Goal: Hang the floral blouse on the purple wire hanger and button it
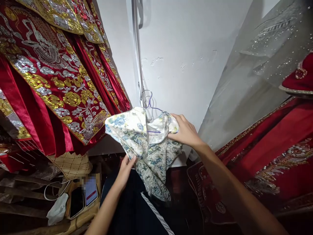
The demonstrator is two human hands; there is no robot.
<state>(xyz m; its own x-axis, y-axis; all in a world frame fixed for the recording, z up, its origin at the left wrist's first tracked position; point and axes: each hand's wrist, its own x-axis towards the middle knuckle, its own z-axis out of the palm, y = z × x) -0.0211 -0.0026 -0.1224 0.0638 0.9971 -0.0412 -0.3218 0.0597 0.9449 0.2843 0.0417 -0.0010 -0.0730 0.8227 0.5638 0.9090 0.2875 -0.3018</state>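
A white garment with a blue and green floral print [137,140] hangs in front of me on a purple wire hanger [150,103]. The hanger's hook is up by a metal rail or pole against the white wall. My right hand [184,130] grips the garment's right shoulder, thumb below and fingers behind the cloth. Lower on the left, my left hand [127,168] pinches the garment's side edge between thumb and fingers. The neckline is open around the hanger, and the lower part of the cloth drapes down over my dark trousers.
Red costumes with gold and silver embroidery [70,94] hang at the left. Two phones [91,192], a white cable and a crumpled tissue [57,209] lie on a wooden chair. At right are a sheer sparkling cloth [244,68] and red embroidered garments [274,140].
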